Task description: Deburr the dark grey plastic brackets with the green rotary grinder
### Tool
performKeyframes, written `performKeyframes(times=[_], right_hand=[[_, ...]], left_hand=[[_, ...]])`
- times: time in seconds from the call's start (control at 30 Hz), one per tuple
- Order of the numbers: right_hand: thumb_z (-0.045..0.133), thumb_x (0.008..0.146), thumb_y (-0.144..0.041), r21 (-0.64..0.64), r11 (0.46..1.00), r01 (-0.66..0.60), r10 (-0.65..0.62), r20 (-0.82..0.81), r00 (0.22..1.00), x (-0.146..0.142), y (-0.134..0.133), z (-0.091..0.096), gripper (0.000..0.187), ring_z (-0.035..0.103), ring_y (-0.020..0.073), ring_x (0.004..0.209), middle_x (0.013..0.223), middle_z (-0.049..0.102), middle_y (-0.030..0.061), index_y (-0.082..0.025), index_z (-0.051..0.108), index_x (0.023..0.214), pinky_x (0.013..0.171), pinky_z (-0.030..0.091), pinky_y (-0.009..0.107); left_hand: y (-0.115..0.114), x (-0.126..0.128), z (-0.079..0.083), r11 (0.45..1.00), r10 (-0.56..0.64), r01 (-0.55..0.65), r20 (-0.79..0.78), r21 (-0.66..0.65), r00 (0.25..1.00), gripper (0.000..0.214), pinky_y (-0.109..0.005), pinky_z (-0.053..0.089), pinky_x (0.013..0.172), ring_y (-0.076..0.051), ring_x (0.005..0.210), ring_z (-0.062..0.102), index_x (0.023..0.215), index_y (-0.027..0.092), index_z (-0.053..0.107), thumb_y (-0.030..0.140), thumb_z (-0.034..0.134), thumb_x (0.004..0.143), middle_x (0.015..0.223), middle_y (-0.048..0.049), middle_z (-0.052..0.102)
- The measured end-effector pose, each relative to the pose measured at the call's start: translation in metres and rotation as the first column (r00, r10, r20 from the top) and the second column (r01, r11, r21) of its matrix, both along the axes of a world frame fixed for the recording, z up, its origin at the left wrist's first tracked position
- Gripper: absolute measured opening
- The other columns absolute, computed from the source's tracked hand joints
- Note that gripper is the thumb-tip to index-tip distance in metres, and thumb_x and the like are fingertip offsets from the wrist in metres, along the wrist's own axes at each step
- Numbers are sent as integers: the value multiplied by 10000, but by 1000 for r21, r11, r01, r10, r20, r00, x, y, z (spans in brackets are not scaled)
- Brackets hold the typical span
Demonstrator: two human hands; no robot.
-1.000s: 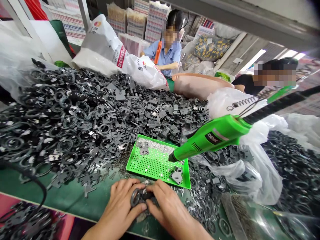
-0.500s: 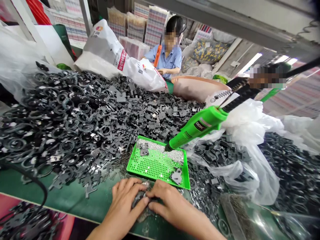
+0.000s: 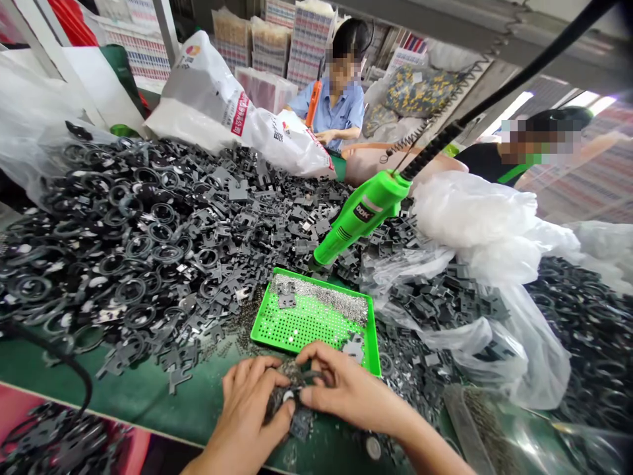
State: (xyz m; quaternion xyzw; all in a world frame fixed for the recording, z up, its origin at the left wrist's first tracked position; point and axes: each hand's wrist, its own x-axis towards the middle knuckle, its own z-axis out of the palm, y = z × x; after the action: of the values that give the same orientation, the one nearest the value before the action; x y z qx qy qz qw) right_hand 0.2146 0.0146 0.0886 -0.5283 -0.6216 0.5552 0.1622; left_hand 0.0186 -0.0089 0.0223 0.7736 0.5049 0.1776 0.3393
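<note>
Steadying probably matters most: left hand's [image 3: 254, 404] fingers are bracketing a mottled, dark-grey, hard-looking block [image 3: 301, 422], grip unclear; right hand's [image 3: 346, 389] are pinching a dark, curved, hard-looking piece [image 3: 312, 375].

Bright indoors, glaring light strips [image 3: 602, 104] upper right, stretched edges, blurry right side

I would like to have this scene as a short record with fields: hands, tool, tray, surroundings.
Left hand: the left hand lies against a small dark assembly at the table's near side; grip unclear
Right hand: the right hand pinches a dark curved part
Tool: green power screwdriver, hanging tilted, in neither hand
Tray: green tray beyond the hands, small shiny pieces along its far side
Left and beyond: large pile of dark parts
Background: co-worker in a blue shirt
</note>
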Motion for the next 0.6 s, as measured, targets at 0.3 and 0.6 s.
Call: performKeyframes(times=[0.3, 0.6], right_hand=[[622, 842, -246, 249, 823, -511, 274, 615, 739, -9, 14, 6, 98, 471, 235, 836, 598, 576, 25, -217, 708, 805, 802, 295, 416], [675, 823, -249, 124, 878, -462, 368, 440, 819, -7, 29, 5, 51, 491, 212, 860, 607, 497, -25, -226, 717, 807, 872, 310, 449]], left_hand=[[-1, -1, -4, 999, -6, 6, -5, 31, 1000, 126, -479, 401, 897, -275, 1057, 502, 950, 281, 625, 290, 551, 848, 1104, -22, 596], [-3, 2, -1, 997, 32, -33, 13, 67, 999, 92, -451, 374, 888, -265, 1044, 504, 924, 284, 618, 291, 581, 840, 1076, -8, 602]])
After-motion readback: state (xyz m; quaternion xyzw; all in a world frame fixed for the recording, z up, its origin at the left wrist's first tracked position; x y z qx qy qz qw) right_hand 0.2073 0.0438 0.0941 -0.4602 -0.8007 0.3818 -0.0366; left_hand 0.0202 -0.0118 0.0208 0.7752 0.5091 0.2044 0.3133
